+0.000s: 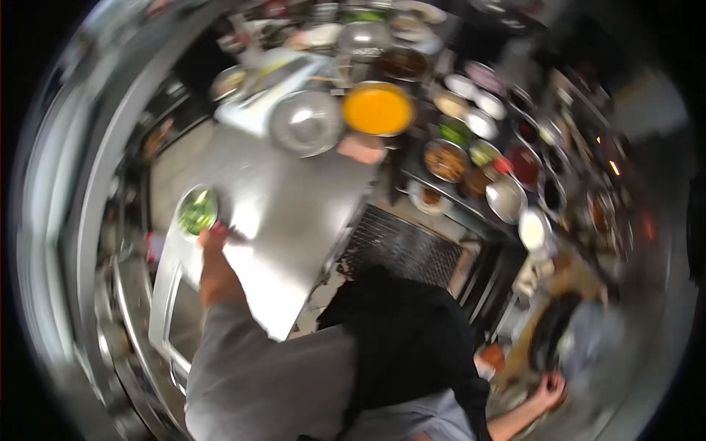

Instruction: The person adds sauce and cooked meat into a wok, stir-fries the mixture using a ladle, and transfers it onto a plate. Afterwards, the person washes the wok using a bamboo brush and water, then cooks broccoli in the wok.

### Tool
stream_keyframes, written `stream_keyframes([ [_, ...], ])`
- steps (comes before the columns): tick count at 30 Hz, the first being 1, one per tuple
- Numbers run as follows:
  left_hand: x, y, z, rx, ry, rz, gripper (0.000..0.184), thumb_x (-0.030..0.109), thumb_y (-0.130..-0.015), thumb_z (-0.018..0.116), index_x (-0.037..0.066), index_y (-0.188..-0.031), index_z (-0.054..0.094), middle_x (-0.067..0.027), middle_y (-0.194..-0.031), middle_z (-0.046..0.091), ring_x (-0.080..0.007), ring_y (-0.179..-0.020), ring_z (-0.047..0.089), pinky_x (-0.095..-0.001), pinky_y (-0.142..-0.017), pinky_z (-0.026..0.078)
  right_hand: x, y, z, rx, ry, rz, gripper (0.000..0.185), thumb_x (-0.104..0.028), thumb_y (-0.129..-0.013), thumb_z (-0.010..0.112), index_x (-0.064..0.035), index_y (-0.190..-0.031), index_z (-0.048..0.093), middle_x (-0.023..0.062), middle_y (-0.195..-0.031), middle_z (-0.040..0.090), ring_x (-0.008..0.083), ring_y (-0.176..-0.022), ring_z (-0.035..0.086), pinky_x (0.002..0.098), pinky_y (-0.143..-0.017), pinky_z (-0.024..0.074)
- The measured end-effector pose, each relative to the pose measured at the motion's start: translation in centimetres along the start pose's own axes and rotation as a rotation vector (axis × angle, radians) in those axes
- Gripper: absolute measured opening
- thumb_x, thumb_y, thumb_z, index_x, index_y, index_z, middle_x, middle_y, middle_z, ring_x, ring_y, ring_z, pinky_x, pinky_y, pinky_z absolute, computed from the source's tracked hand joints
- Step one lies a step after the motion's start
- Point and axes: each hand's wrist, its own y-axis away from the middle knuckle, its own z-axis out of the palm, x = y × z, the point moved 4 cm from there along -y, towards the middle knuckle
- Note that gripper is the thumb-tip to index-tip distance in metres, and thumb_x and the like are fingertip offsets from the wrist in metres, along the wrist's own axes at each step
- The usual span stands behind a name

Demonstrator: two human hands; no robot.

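Note:
On the left of the steel counter [257, 176] is a metal bowl [182, 220] of chopped green vegetables [197, 213]. My left hand [213, 237] is at its near rim, fingers closed on the edge; motion blur softens the detail. Far to the lower right, my right hand [550, 388] is held low beside the stove area, its fingers curled. Whatever it may be gripping is too blurred to make out. Just above that hand lie a long dark curved object [555, 331] and a blurred grey-blue patch [592, 342].
A bowl of orange liquid [378, 108] and a shiny metal bowl [305, 123] stand at the counter's far end, by a white cutting board [250, 110]. Several ingredient containers [446, 160] crowd the right-hand station. A dark floor grate [401, 246] lies between.

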Motion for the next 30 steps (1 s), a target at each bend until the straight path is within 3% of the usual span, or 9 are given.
stream_keyframes([
  [3,-1.9,1.8,-0.6,-0.061,-0.190,0.163,0.016,0.016,-0.095,0.051,0.004,-0.094,0.062,-0.0073,-0.082,0.062,-0.0207,-0.073,0.064,-0.0312,-0.065,0.059,1.0,2.5,2.2,0.192,0.102,0.155,0.010,-0.017,-0.089,0.061,-0.0068,-0.089,0.062,-0.0031,-0.066,0.046,0.0083,-0.056,0.038,0.0242,-0.056,0.0357],
  [6,-5.6,9.0,1.9,-0.153,-0.509,0.116,0.022,0.013,-0.093,0.058,0.014,-0.072,0.049,0.0021,-0.059,0.046,-0.0082,-0.044,0.039,-0.0232,-0.038,0.032,1.9,4.0,0.1,0.209,0.024,0.167,0.012,-0.017,-0.091,0.057,-0.0133,-0.080,0.051,-0.0029,-0.064,0.046,0.0086,-0.054,0.044,0.0249,-0.047,0.0367],
  [10,-15.0,19.5,9.5,-0.347,-0.798,-0.002,0.007,0.011,-0.092,0.059,0.011,-0.097,0.053,0.0007,-0.062,0.050,-0.0087,-0.044,0.044,-0.0243,-0.039,0.039,1.3,7.4,0.7,0.375,0.137,0.072,0.013,-0.017,-0.093,0.052,-0.0123,-0.081,0.052,-0.0017,-0.065,0.052,0.0102,-0.052,0.048,0.0266,-0.045,0.0396],
  [13,-23.9,29.4,16.6,-0.659,-1.000,-0.095,0.030,0.009,-0.094,0.058,0.008,-0.123,0.054,-0.0046,-0.080,0.062,-0.0103,-0.047,0.051,-0.0223,-0.042,0.048,-0.7,9.5,-0.2,0.375,0.113,0.011,0.010,-0.015,-0.091,0.053,-0.0116,-0.081,0.051,0.0001,-0.066,0.054,0.0111,-0.052,0.049,0.0278,-0.044,0.0406],
  [22,-50.4,71.4,35.9,-1.676,-1.091,-0.048,0.018,0.010,-0.095,0.054,0.000,-0.109,0.059,-0.0090,-0.081,0.067,-0.0155,-0.053,0.062,-0.0276,-0.048,0.048,-6.7,18.7,-11.0,0.534,0.267,-0.194,0.014,-0.008,-0.090,0.049,-0.0091,-0.104,0.049,0.0021,-0.070,0.054,0.0116,-0.048,0.049,0.0274,-0.039,0.0411],
  [25,-56.5,83.5,39.2,-1.912,-1.009,0.606,0.013,0.010,-0.094,0.057,0.001,-0.085,0.055,-0.0085,-0.066,0.063,-0.0185,-0.059,0.067,-0.0338,-0.054,0.049,-8.0,21.0,-15.0,0.620,0.324,-0.188,0.019,-0.007,-0.090,0.048,-0.0080,-0.108,0.051,0.0012,-0.070,0.053,0.0110,-0.046,0.049,0.0267,-0.039,0.0411],
  [26,-60.2,85.9,39.6,-1.927,-0.891,0.343,0.014,0.009,-0.093,0.058,0.001,-0.081,0.054,-0.0088,-0.067,0.063,-0.0186,-0.056,0.065,-0.0347,-0.054,0.048,-8.3,21.5,-16.3,0.660,0.350,-0.185,0.020,-0.007,-0.090,0.048,-0.0076,-0.109,0.052,0.0009,-0.070,0.053,0.0110,-0.046,0.049,0.0266,-0.039,0.0411],
  [27,-61.4,89.7,40.2,-1.984,-0.883,0.525,0.013,0.006,-0.089,0.058,0.001,-0.079,0.054,-0.0105,-0.066,0.062,-0.0201,-0.060,0.065,-0.0365,-0.057,0.048,-8.6,22.1,-17.9,0.703,0.376,-0.179,0.022,-0.007,-0.090,0.048,-0.0071,-0.111,0.053,0.0006,-0.070,0.053,0.0109,-0.046,0.049,0.0265,-0.040,0.0412],
  [30,-65.4,97.6,41.9,-1.960,-0.494,1.154,0.010,0.000,-0.080,0.063,0.002,-0.076,0.054,-0.0169,-0.079,0.060,-0.0398,-0.079,0.059,-0.0468,-0.071,0.048,-8.6,22.0,-23.5,0.762,0.512,-0.200,0.019,-0.006,-0.090,0.047,-0.0053,-0.106,0.055,0.0007,-0.068,0.052,0.0115,-0.045,0.049,0.0264,-0.041,0.0408],
])
